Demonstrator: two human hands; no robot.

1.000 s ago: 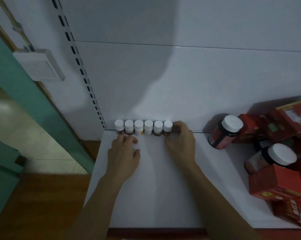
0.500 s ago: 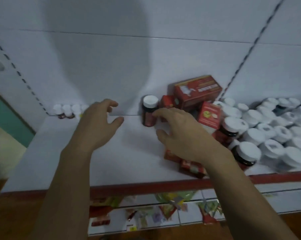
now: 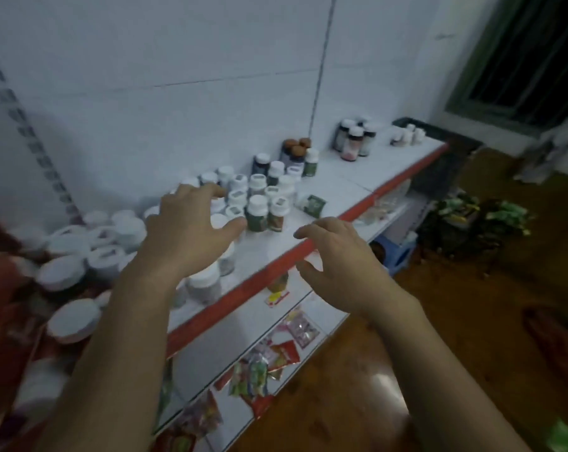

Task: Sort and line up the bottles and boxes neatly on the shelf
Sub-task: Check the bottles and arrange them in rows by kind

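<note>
- Left hand [image 3: 191,230] and right hand [image 3: 338,259] hover released, grasping nothing, above the shelf [image 3: 338,184] front
- At 9 o'clock, white-lidded jars [image 3: 67,272] crowd unsorted beside blurred red boxes [image 3: 5,278]
- At 12 o'clock, small bottles [image 3: 260,203] huddle; one green bottle [image 3: 312,205] lies toppled
- At 1 o'clock, dark bottles [image 3: 354,138] stand in loose clumps; most lining-up looks left

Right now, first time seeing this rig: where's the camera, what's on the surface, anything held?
No machine here: a person's two bare hands, filmed by one wide-angle camera worn on the head, looking forward and down. The left hand hovers, fingers spread, over a cluster of white-capped bottles on a white shelf with a red front edge. The right hand is open above that edge. Neither holds anything. One green-labelled bottle lies on its side.
</note>
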